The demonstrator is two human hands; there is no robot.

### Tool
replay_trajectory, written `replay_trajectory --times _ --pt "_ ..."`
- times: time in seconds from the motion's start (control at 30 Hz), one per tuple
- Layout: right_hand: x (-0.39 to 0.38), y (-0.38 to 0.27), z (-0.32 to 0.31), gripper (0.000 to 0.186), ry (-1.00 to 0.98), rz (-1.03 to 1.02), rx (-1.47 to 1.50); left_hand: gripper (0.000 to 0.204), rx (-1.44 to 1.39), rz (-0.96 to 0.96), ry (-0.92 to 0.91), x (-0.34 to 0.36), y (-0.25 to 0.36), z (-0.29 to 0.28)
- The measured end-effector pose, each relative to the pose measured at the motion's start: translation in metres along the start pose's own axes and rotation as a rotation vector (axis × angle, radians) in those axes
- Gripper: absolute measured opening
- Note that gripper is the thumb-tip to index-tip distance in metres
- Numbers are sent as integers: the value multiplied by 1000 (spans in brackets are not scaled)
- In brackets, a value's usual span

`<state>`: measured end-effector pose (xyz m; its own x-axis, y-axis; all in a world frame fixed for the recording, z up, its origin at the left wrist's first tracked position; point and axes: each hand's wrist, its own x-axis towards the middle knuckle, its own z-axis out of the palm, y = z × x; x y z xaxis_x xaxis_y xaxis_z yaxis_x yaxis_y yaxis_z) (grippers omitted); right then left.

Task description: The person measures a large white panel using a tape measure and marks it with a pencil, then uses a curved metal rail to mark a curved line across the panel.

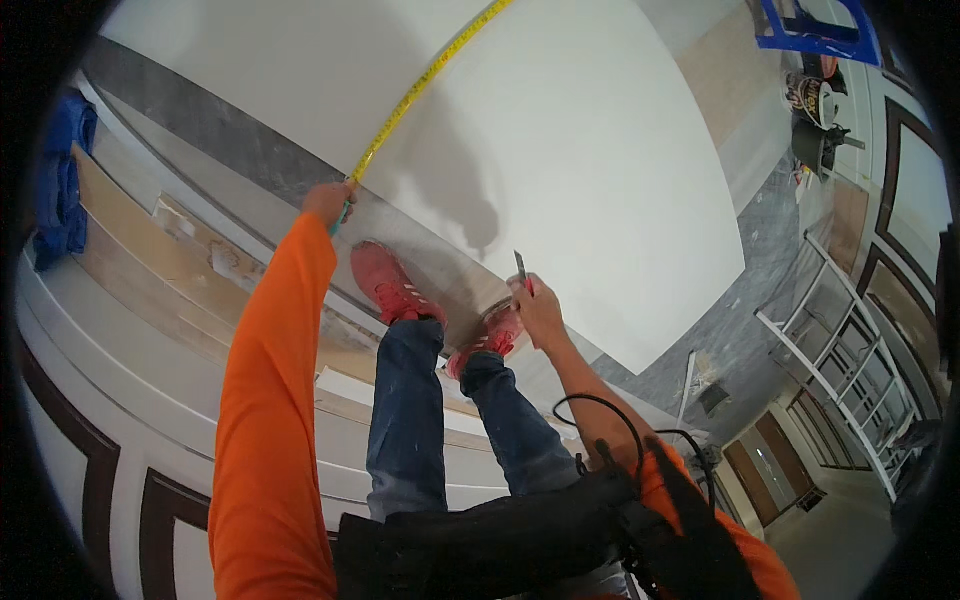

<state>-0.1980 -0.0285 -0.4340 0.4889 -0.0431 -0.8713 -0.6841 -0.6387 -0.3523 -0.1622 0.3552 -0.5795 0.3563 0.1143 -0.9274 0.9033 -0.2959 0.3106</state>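
Note:
My left hand (328,203) is closed at the near edge of a large white board (600,180), gripping one end of a yellow tape measure (420,88). The tape's blade runs across the board and out of view at the top. A slim teal thing (341,217) pokes out of the same hand; its kind is not clear. In my right hand (541,312) is a utility knife (521,270) with a reddish handle, its blade bare and pointing away from me over the board's near edge. My two red shoes stand just this side of the board.
Boards and offcuts (150,235) lie at the left, beside a blue bundle (62,180). To the right are a metal ladder (835,350), a blue plastic stool (820,42) and cluttered tools and a can (815,102). Grey tile floor (745,310) borders the board. A black cable loops by my right arm.

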Motion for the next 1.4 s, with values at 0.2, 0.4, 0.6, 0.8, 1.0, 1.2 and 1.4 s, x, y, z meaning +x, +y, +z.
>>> replay_trajectory --times 0.2,0.4,0.6,0.8,1.0,1.2,1.4 --pt "63 -53 38 22 58 -306 -351 46 694 260 265 33 -45 -26" --pt "115 -137 92 23 -13 -651 -668 48 515 -8 274 26 -28 -3" --pt "141 -187 144 22 -1 -752 -840 47 337 -36 306 3 7 -8" --pt "154 -198 167 23 -35 -799 -889 45 316 -36 306 8 5 -12" --pt "161 -200 169 20 8 -845 -911 48 421 28 261 24 -1 -15" --pt "157 -201 174 23 -36 -817 -903 46 476 77 165 26 0 -23" --pt "162 -195 177 26 -15 -781 -870 39 345 76 194 5 10 -26"
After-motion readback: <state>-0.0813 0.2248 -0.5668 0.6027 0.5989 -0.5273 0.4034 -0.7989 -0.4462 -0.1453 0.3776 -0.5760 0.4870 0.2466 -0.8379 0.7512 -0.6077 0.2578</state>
